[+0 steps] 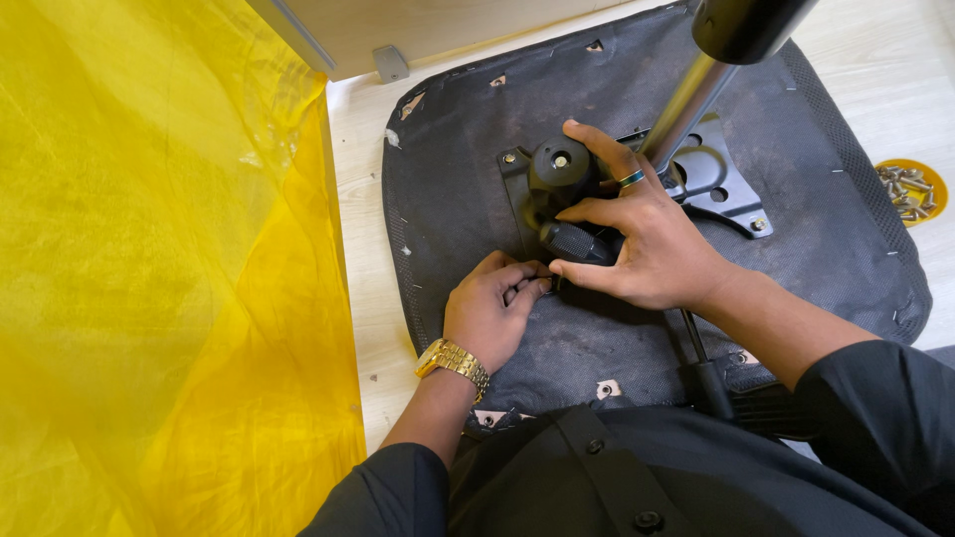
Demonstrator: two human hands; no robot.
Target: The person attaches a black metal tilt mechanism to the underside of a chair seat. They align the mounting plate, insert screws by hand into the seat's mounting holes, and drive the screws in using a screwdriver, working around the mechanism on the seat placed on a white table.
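An upturned office-chair seat with black fabric underside lies on the floor. A black metal mechanism plate is bolted to it, with a chrome gas-lift column rising from it. My right hand grips a black textured screwdriver handle and rests against the round black knob. My left hand, with a gold watch at the wrist, is curled and pinches the tool's tip near the plate's lower left corner. The tip itself is hidden by my fingers.
A yellow translucent plastic sheet covers the left side. A small orange dish of several screws sits on the pale wood floor at the right. A wooden panel with a grey bracket stands at the top. A black lever runs toward me.
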